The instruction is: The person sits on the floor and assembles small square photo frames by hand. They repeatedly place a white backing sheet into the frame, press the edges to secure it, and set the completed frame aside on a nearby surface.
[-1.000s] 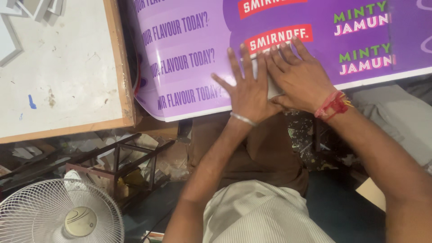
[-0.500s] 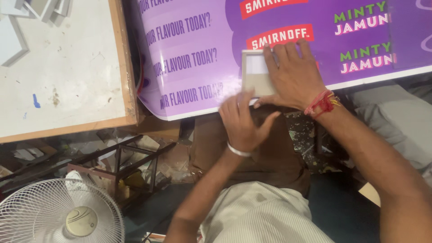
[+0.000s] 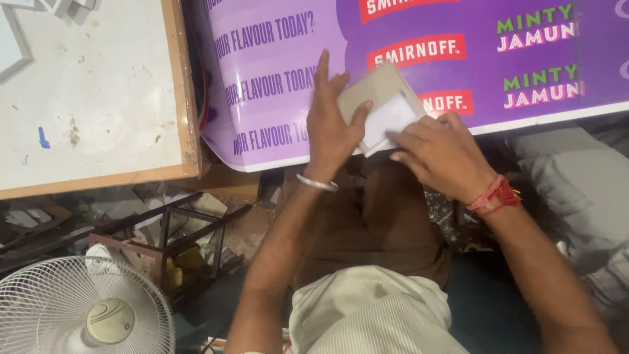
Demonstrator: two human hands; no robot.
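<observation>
Nearest the camera, sat over lap in brown trousers (image 3: 386, 229) and striped shirt (image 3: 367, 314). Left hand (image 3: 331, 128), steel bangle (image 3: 316, 183) at wrist, closed on left edge of small beige card panel (image 3: 373, 92), thumb on top. Right hand (image 3: 442, 154), red thread (image 3: 496, 195) at wrist, fingers curled on its lower right corner by white patch (image 3: 390, 118). Panel tilted, just above purple printed banner (image 3: 419, 59). Judged light, stiff, thin; best pinched at opposite edges. Off left, table fan (image 3: 78, 308), wooden board (image 3: 92, 98).
</observation>
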